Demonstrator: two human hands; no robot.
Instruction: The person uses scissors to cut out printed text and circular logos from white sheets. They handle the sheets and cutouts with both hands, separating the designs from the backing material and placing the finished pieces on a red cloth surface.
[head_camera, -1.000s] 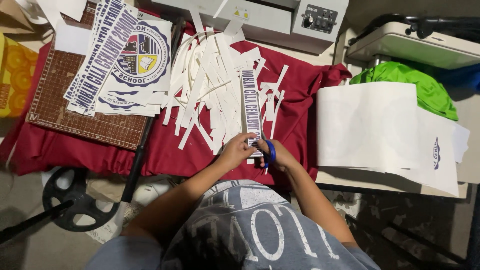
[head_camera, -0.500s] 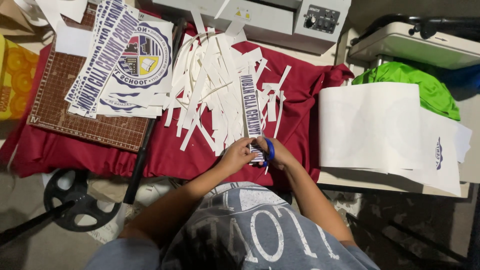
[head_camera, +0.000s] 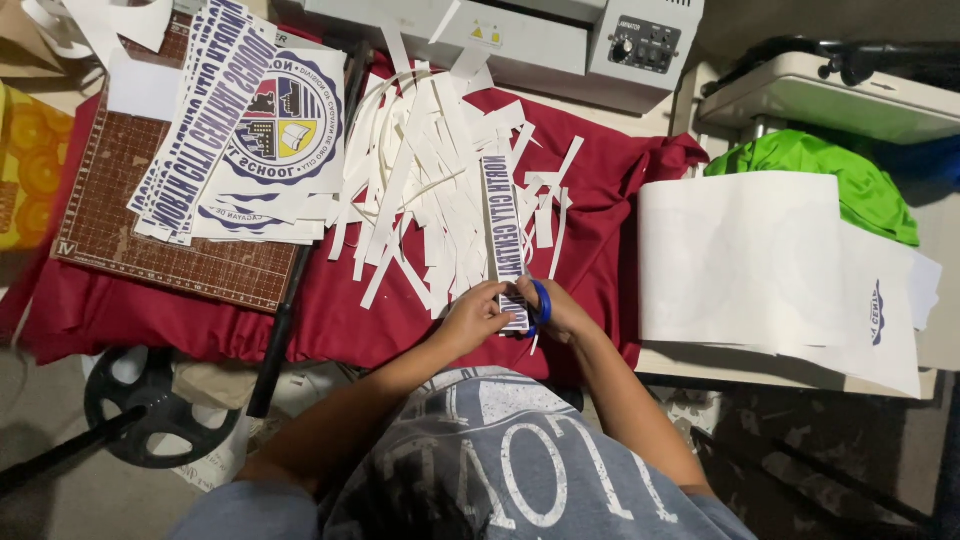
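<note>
Dim workshop flooring and a black wheeled stand base (head_camera: 160, 405) lay below the person's left elbow, while the work went on over a dark red cloth (head_camera: 330, 320) spread across the table. On that cloth, just beyond both hands, sat a loose heap of white paper offcuts (head_camera: 420, 190), and a printed paper strip (head_camera: 503, 235) ran through it with its long axis pointing straight away from the person, its near end at the hands and its far end up toward the grey laminator (head_camera: 520, 35) at the back edge. The left hand (head_camera: 478, 318) was pinched closed on the near end of that strip from its left side, fingers curled over the paper. The right hand (head_camera: 565, 312) met it from the other side, closed through the loops of blue-handled scissors (head_camera: 540, 308) just right of the strip's end; whether the blades were parted could not be told, since the hands hid them. Both hands touched or nearly touched around the strip, the left being the one that actually held it. Farther left of the left hand, a brown gridded cutting mat (head_camera: 150, 240) carried a fanned stack of printed logo sheets (head_camera: 250, 140). To the right of the right hand, well apart, lay large white paper sheets (head_camera: 740, 260) on a side table, with a crumpled green cloth (head_camera: 830, 170) behind them.
</note>
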